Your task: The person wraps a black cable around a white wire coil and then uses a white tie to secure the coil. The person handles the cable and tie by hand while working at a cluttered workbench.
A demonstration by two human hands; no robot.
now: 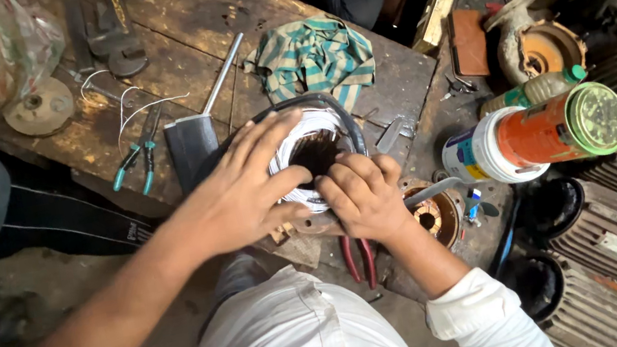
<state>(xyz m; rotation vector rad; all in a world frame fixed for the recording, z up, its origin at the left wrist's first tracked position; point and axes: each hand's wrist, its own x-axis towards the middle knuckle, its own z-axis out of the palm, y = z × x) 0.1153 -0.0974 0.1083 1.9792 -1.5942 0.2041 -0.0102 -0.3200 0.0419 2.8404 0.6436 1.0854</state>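
Centre frame, I see a round motor stator [320, 155] with pale glossy windings and a dark hollow core, on a scarred wooden bench [193, 18]. Left hand [241, 192] lies flat, fingers spread over its rim, pressing rather than gripping. Right hand [361, 194] is curled, fingertips tucked against the windings. Red-handled pliers [361, 260] lie below; a striped cloth [316, 55] lies crumpled above.

**Worn wood, dull metal, soft cloth**

The bench [233, 12] is rough, stained wood. On it, the motor core [314, 156] shows glossy white wire windings. Behind the core lies a crumpled striped cloth [314, 53]; left, pliers [136, 155] with smooth teal plastic grips.
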